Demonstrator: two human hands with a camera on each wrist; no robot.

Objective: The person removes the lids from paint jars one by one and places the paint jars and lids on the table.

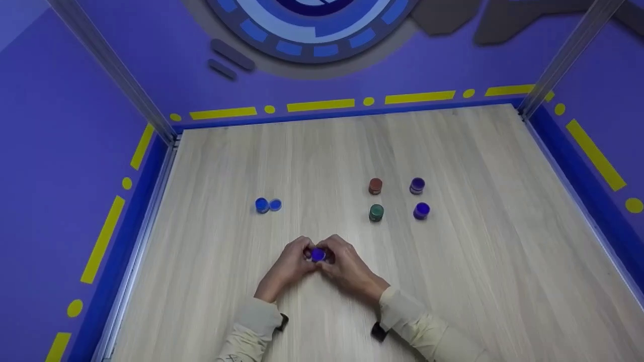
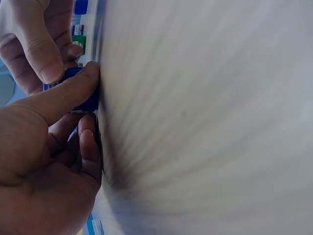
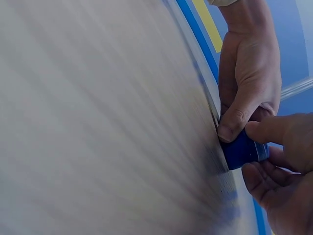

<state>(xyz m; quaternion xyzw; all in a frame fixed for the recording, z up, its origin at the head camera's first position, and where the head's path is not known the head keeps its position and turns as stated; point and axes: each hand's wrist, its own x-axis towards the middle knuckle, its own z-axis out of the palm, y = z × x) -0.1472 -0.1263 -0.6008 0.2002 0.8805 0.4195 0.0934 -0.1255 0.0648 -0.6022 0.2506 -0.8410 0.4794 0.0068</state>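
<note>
Between both hands, low over the table near its front, is a small blue-violet paint jar (image 1: 318,255). My left hand (image 1: 292,262) grips its body, the thumb lying along the side in the left wrist view, where the jar's blue wall (image 2: 88,104) shows close to the tabletop. From the other side my right hand (image 1: 348,264) pinches the jar's upper end, with thumb and fingers at the lid edge (image 3: 262,151) in the right wrist view. Much of the jar is hidden behind fingers.
Left of centre, an uncapped blue jar (image 1: 261,205) stands beside its lid (image 1: 275,204). To the right are a brown jar (image 1: 375,186), a green jar (image 1: 376,212) and two purple jars (image 1: 421,211). Blue-violet panels (image 1: 322,90) wall in the wooden table (image 1: 226,171).
</note>
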